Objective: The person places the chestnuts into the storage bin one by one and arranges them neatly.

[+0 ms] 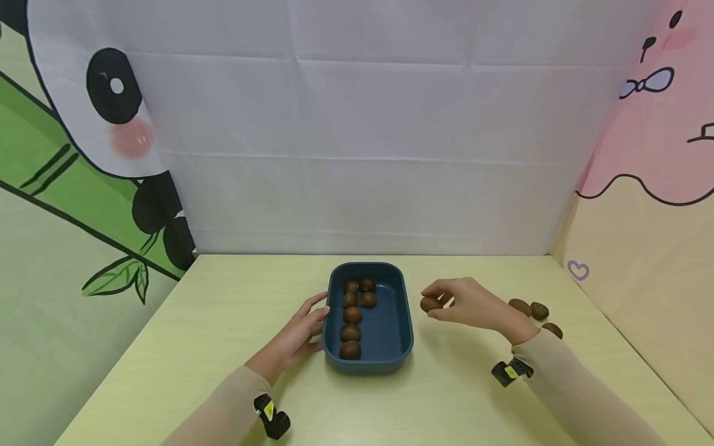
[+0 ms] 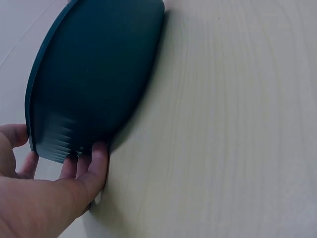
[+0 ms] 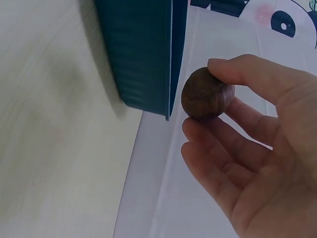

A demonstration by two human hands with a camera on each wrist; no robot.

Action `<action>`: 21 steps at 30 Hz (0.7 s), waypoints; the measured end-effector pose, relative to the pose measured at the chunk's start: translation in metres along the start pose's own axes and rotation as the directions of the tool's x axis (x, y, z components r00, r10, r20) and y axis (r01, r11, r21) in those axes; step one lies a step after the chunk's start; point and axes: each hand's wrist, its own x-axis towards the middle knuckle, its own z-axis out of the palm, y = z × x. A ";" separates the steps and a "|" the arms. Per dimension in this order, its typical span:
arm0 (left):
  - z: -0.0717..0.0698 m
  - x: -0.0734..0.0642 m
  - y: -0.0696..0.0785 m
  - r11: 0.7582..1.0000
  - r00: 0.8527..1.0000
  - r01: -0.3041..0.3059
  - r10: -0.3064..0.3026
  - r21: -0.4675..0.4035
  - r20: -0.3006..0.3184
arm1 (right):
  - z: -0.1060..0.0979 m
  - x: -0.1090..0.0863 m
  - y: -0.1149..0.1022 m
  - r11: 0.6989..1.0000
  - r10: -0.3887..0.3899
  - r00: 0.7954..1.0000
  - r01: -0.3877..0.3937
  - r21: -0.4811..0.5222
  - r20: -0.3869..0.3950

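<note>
A dark blue rectangular box [image 1: 385, 334] stands on the table with several brown chestnuts [image 1: 350, 332] inside. They form a column along its left side and a shorter pair at the far end beside it. My left hand [image 1: 301, 331] rests against the box's left outer wall, fingers spread and touching it; the left wrist view shows the fingertips [image 2: 100, 148] on that wall. To the right of the box, my right hand [image 1: 468, 302] pinches one chestnut [image 3: 205, 94] between thumb and fingers, held apart from the box.
Loose chestnuts [image 1: 520, 306] lie on the light wood table [image 1: 223, 322] beyond my right wrist, one [image 1: 552, 329] partly hidden by the sleeve. A white cloth backdrop [image 1: 379, 155] rises behind the table, with printed panels at left and right.
</note>
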 end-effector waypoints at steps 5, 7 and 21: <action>0.001 -0.001 0.001 1.000 1.000 -0.002 0.002 0.004 0.003 | 0.011 0.027 -0.010 0.998 -0.064 0.998 0.064 0.020 0.016; 0.001 -0.001 0.001 1.000 1.000 -0.002 0.002 0.006 0.002 | 0.016 0.036 -0.014 0.996 -0.086 0.996 0.085 0.033 0.034; 0.000 -0.001 0.001 1.000 1.000 -0.003 0.003 0.000 0.006 | 0.059 0.092 -0.023 0.992 -0.113 0.979 0.120 -0.033 0.167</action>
